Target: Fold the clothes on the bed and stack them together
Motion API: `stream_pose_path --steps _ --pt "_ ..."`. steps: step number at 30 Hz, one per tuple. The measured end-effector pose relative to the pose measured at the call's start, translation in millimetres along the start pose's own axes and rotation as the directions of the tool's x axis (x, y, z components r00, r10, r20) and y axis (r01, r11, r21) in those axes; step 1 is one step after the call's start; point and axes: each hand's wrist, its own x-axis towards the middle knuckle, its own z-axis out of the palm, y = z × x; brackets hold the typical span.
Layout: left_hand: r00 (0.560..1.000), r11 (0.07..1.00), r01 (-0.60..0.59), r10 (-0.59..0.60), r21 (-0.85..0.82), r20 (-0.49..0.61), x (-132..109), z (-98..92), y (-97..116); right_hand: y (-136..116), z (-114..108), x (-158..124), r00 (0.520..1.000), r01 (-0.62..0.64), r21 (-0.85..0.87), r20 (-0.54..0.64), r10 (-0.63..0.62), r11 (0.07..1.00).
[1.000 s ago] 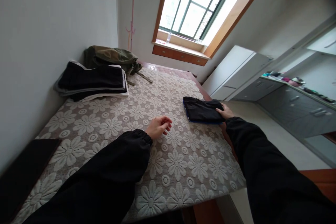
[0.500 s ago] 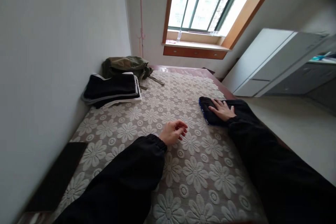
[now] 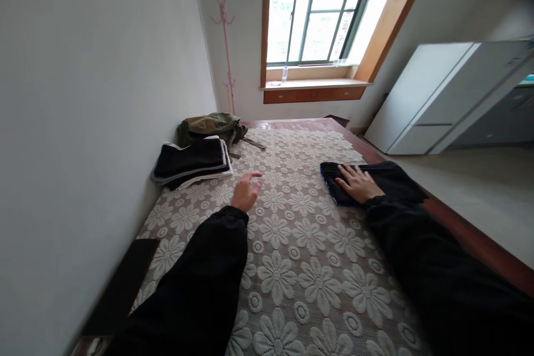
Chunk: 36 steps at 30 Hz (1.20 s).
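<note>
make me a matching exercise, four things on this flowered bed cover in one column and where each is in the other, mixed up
Things:
1. folded black garment with blue edge
2. stack of folded black and white clothes
3. olive green bag
4. flat dark board

Places:
A. near the left wall, nearest the camera
B. under the right hand
C. just beyond the raised left hand
D. farthest back, near the pink coat stand

Pairs: 1-B, 2-C, 3-D, 4-A

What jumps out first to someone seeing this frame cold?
The right hand lies flat on a folded dark garment near the table's right edge. The left hand hovers open over the flowered lace cloth, pointing toward a stack of folded clothes by the wall.
</note>
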Motion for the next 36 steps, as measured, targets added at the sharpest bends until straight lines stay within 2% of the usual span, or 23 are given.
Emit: stream_pose_path --steps 2,4,6,8,10,12,15,19,22,26,29,32,34,35,36 --pt "0.988 0.995 0.018 -0.003 0.099 -0.155 13 -29.4 -12 -13 1 -10 0.997 0.075 0.048 0.021 -0.076 0.996" --pt "0.965 0.984 0.042 0.006 0.175 -0.263 19 -50.5 -23 -36 7 -27 0.991 0.123 0.075 0.042 -0.126 0.990" --pt "0.937 0.954 0.094 0.012 0.285 -0.348 22 -61.9 -34 -63 17 -49 0.980 0.193 0.076 0.034 -0.196 0.978" --pt "0.916 0.886 0.169 0.021 0.432 -0.401 25 -67.3 -43 -88 29 -71 0.968 0.251 0.096 -0.041 -0.248 0.963" --pt "0.920 0.795 0.209 0.038 0.570 -0.391 30 -71.7 -50 -105 38 -85 0.947 0.307 0.152 -0.146 -0.286 0.939" --pt "0.938 0.740 0.207 0.035 0.640 -0.344 38 -78.6 -55 -111 41 -91 0.928 0.340 0.234 -0.242 -0.285 0.911" --pt "0.952 0.746 0.210 -0.008 0.632 -0.306 49 -92.8 -54 -108 39 -90 0.914 0.353 0.342 -0.325 -0.243 0.871" --pt "0.957 0.795 0.198 -0.030 0.574 -0.289 55 -107.6 -42 -105 37 -85 0.908 0.361 0.402 -0.357 -0.219 0.842" --pt "0.925 0.838 0.252 -0.063 0.484 -0.374 61 -114.8 -25 -107 36 -86 0.907 0.360 0.452 -0.373 -0.193 0.816" --pt "0.815 0.903 0.316 -0.101 0.291 -0.571 75 -133.8 10 -109 32 -87 0.908 0.354 0.502 -0.386 -0.162 0.789" --pt "0.748 0.954 0.264 -0.111 0.140 -0.655 78 -153.6 43 -109 26 -87 0.908 0.372 0.546 -0.381 -0.173 0.751" --pt "0.731 0.983 0.161 -0.179 -0.088 -0.658 60 -160.0 78 -112 17 -87 0.907 0.418 0.663 -0.348 -0.239 0.620" --pt "0.753 0.933 0.096 -0.295 -0.346 -0.588 32 -149.9 97 -118 7 -93 0.908 0.407 0.780 -0.286 -0.307 0.475" --pt "0.766 0.820 0.066 -0.407 -0.569 -0.498 13 -140.6 104 -122 2 -100 0.907 0.369 0.847 -0.238 -0.347 0.382" --pt "0.771 0.651 0.072 -0.517 -0.756 -0.372 -8 -129.1 109 -128 -4 -109 0.905 0.302 0.913 -0.185 -0.382 0.273"
